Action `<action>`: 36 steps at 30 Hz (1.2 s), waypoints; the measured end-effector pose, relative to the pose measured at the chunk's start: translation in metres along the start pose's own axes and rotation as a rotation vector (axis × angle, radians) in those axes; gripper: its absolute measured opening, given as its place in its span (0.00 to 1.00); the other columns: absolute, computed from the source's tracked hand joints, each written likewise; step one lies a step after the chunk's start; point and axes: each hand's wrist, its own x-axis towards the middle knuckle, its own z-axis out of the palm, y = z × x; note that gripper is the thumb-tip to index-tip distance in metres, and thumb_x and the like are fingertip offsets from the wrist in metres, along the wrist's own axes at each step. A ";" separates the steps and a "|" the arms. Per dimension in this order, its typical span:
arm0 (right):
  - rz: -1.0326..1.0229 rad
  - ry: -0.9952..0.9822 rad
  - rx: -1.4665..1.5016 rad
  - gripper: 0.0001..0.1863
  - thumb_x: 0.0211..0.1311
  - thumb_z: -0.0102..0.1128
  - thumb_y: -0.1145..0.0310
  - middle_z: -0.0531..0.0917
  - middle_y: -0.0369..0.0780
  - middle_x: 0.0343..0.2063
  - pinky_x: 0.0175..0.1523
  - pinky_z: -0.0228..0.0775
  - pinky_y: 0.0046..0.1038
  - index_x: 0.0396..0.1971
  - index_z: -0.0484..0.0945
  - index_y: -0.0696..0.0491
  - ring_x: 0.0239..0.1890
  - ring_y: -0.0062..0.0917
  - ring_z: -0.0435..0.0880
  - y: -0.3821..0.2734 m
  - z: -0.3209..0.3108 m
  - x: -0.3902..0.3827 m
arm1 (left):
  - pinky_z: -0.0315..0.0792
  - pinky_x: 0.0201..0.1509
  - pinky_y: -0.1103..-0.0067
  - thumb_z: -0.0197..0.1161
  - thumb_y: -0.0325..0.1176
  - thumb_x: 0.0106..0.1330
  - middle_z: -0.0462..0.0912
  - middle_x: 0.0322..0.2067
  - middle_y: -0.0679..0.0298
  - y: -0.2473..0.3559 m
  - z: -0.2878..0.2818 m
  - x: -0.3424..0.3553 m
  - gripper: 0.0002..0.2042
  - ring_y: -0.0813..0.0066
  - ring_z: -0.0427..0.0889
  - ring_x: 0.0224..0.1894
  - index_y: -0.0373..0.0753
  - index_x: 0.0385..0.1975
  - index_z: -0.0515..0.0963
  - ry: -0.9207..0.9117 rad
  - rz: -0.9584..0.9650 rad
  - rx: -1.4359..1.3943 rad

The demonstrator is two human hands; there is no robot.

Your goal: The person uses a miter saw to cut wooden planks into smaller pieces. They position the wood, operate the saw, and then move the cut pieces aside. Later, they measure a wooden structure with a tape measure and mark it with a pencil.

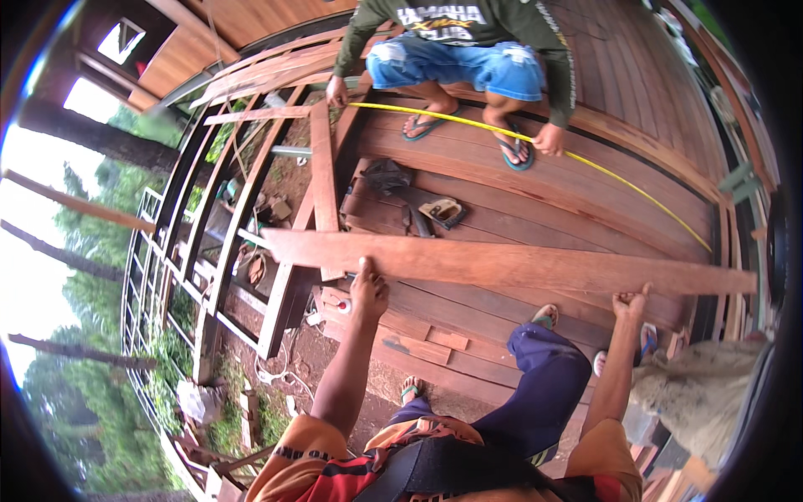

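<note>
A long reddish wooden plank (502, 259) lies across my view at chest height. My left hand (368, 289) grips its lower edge toward the left end, thumb up against the board. My right hand (631, 299) holds the same edge toward the right end. Beyond the plank, a hand saw with a light handle (442, 213) lies on the deck boards (527, 197), beside dark cloth or tools (389, 180).
A crouching person (452, 38) in flip-flops stretches a yellow tape measure (464, 119) with both hands. On the left are an open metal joist frame (249, 234) with loose planks, cords and trees. Short board offcuts (443, 335) lie near my feet; draped cloth (686, 385) is at right.
</note>
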 end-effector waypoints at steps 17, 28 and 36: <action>-0.045 0.196 0.011 0.28 0.70 0.57 0.36 0.75 0.35 0.23 0.34 0.70 0.30 0.36 0.79 0.51 0.25 0.25 0.71 0.022 0.091 0.140 | 0.52 0.15 0.83 0.59 0.48 0.77 0.75 0.24 0.69 -0.062 0.159 0.202 0.14 0.83 0.61 0.14 0.43 0.41 0.79 -0.027 0.073 0.297; 0.028 0.122 -0.073 0.26 0.75 0.54 0.42 0.84 0.37 0.37 0.43 0.78 0.30 0.48 0.80 0.53 0.38 0.26 0.82 0.083 0.136 0.156 | 0.56 0.18 0.85 0.50 0.46 0.82 0.82 0.31 0.62 -0.093 -0.067 0.054 0.19 0.85 0.62 0.16 0.36 0.54 0.78 0.103 0.114 0.354; 0.087 0.046 -0.088 0.28 0.76 0.50 0.41 0.87 0.37 0.40 0.44 0.83 0.32 0.47 0.81 0.54 0.40 0.27 0.85 0.106 0.146 0.177 | 0.58 0.20 0.84 0.48 0.46 0.83 0.82 0.33 0.62 -0.091 -0.183 -0.053 0.20 0.86 0.61 0.16 0.35 0.56 0.75 0.322 -0.012 0.216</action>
